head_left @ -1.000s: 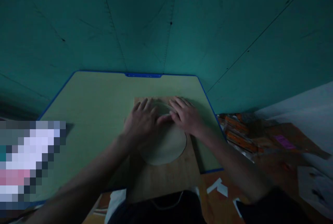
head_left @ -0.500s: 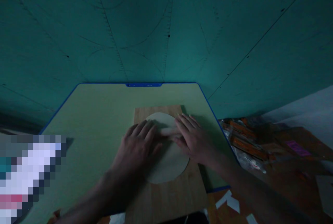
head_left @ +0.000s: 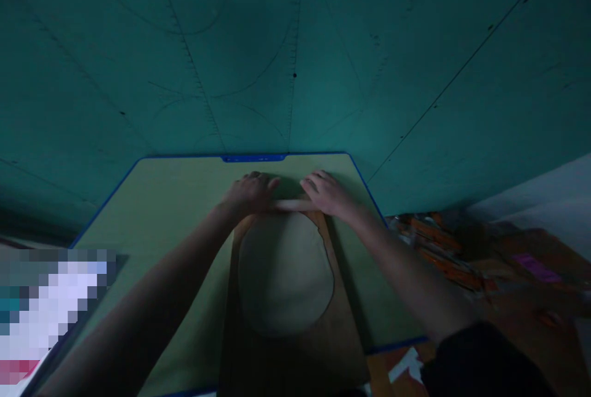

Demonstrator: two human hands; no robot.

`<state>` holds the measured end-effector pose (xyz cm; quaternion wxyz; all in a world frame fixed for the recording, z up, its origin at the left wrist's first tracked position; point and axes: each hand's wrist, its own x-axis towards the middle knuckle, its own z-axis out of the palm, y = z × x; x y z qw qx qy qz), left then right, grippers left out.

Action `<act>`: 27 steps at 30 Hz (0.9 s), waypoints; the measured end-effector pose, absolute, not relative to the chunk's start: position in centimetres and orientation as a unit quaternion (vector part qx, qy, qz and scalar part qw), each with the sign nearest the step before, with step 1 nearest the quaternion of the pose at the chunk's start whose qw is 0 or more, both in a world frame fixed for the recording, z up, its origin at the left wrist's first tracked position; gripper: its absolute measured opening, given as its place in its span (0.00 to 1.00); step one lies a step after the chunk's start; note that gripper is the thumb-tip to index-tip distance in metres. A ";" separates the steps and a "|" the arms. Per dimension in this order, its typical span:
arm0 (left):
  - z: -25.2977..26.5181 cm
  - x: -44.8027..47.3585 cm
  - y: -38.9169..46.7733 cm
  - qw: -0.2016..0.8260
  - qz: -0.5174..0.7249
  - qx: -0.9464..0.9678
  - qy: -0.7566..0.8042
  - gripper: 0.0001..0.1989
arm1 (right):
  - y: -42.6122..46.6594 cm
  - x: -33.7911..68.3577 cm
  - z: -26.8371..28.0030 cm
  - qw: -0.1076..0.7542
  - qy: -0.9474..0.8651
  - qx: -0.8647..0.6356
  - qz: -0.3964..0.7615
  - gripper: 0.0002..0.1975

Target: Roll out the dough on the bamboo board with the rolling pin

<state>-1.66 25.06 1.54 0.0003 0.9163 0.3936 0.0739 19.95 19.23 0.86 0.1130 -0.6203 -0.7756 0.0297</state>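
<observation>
A flat, thin, roughly round sheet of dough (head_left: 286,274) lies on a wooden board (head_left: 295,357). Across the board's far end, just beyond the dough, is a pale rolling pin (head_left: 293,205). My left hand (head_left: 253,191) covers the pin's left end and my right hand (head_left: 325,192) its right end, both with fingers bent forward over it. Only the middle of the pin shows between them. The dough's right edge looks slightly ragged.
The board rests on a pale table (head_left: 175,212) with a blue rim, which stands against a green wall (head_left: 258,77). A blurred-out screen-like object (head_left: 60,311) is at the left. Plastic-wrapped orange items (head_left: 438,243) and a cardboard box (head_left: 530,243) lie beyond the right edge.
Both hands and the rolling pin have moved away from me, from the dough's upper middle to past its far edge. More of the dough is uncovered.
</observation>
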 end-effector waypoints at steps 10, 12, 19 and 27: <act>0.4 -8.6 11.6 -0.031 0.144 0.926 0.347 0.30 | 6.6 19.1 0.5 0.131 -0.835 -0.535 0.002 0.32; 0.1 -8.6 12.9 -0.036 0.138 0.915 0.376 0.30 | 8.5 19.0 0.4 0.139 -0.831 -0.538 -0.008 0.32; 0.3 -6.2 23.4 -0.015 0.112 0.852 0.511 0.26 | 21.8 17.2 1.3 0.153 -0.776 -0.612 -0.005 0.21; 0.6 -7.5 14.8 -0.020 0.137 0.897 0.420 0.26 | 14.2 18.3 0.6 0.134 -0.810 -0.571 0.013 0.25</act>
